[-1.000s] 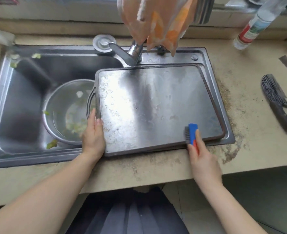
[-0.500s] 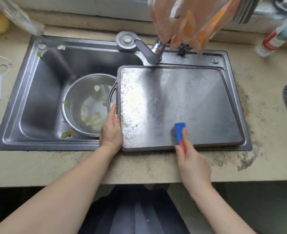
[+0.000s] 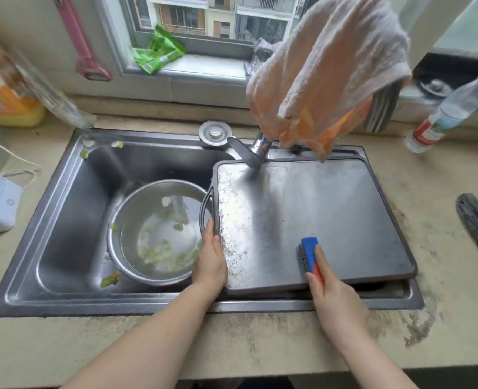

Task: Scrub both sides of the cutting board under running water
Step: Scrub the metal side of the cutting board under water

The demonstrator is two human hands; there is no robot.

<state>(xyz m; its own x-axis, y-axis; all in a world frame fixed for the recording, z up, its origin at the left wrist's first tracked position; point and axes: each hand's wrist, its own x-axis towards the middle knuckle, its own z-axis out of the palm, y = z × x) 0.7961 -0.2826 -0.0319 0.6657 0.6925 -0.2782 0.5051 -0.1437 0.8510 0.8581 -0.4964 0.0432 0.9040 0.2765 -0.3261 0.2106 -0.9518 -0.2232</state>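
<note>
Kitchen sink (image 3: 63, 220) under window; board (image 3: 316, 220) bridges its 3 o'clock half, flat for scrubbing; left hand (image 3: 211, 262) fingers clamped on 9 o'clock edge to steady; right hand (image 3: 333, 299) fingers clamped on brush (image 3: 308, 255), bristles down at 6 o'clock.

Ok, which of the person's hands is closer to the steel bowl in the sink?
Left. The left hand grips the cutting board's edge right beside the steel bowl; the right hand holds the brush farther right.
</note>
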